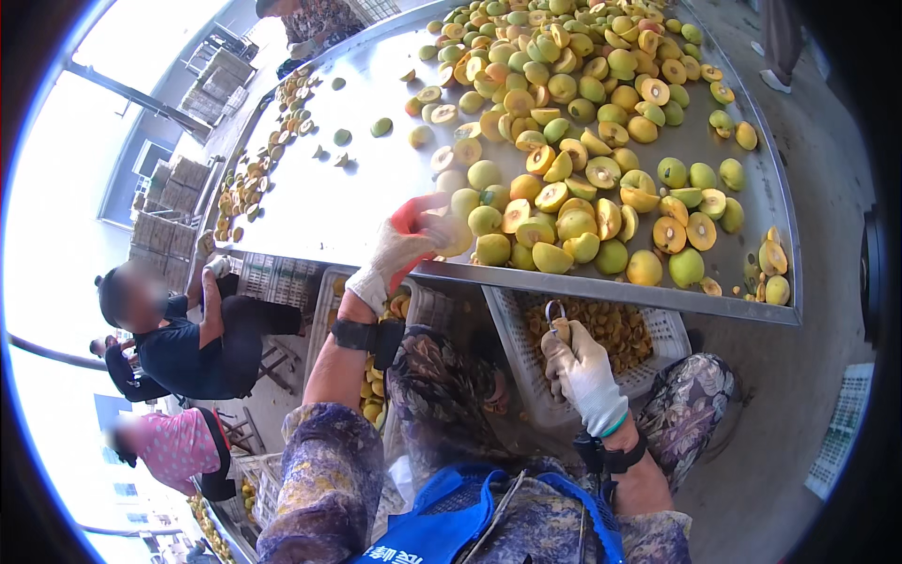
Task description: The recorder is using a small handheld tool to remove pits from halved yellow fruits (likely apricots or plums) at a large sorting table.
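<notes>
My left hand (pixel 403 248), in a white knit glove with red-coated fingers, reaches over the near edge of a metal table (pixel 599 290). Its fingers close around a pale yellow fruit (pixel 452 235), which is blurred. Beside it spreads a heap of halved yellow-green stone fruit (pixel 564 158), several halves showing the pit. My right hand (pixel 586 374), in a white glove with a green cuff, grips a tool with a curved metal loop (pixel 555 310), its handle mostly hidden by the fingers. Below that hand stands a white plastic crate (pixel 673 338) of brownish fruit scraps (pixel 606 331).
Left of my knees, another crate (pixel 320 331) holds yellow fruit. A raised metal rim (pixel 775 166) borders the table. A row of fruit pieces (pixel 243 187) lies along its left side. Seated people (pixel 183 352) work at left; another person (pixel 320 32) is across the table.
</notes>
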`<state>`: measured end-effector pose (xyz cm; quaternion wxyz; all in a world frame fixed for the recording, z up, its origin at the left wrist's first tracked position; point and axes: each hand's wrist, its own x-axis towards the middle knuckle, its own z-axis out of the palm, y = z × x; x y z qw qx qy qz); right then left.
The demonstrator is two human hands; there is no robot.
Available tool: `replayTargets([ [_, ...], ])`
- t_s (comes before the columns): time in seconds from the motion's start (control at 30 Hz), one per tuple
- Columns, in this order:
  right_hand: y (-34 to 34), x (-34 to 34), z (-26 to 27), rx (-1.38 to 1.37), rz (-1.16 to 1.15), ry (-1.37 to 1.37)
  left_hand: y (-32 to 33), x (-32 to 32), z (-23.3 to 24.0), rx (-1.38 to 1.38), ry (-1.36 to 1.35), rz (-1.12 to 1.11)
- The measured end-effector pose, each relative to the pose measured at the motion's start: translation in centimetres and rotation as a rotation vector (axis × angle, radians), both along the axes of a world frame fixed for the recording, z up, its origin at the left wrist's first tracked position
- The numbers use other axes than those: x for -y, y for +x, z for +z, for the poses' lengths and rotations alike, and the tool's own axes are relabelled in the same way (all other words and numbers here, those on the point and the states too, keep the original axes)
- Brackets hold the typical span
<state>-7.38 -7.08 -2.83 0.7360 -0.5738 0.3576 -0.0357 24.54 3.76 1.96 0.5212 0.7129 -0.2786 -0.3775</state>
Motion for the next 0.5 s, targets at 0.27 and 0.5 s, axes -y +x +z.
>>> replayTargets([
  [0.27,2.7,-1.4,-1.4,0.439,-0.338,0.029,-15.5,-0.3,-0.6,-0.202,-0.221,-0.015],
  [0.5,0.2,-1.4,-2.5,0.352,-0.219,-0.079,-19.2,-0.1,-1.8,-0.284,-0.241,-0.127],
])
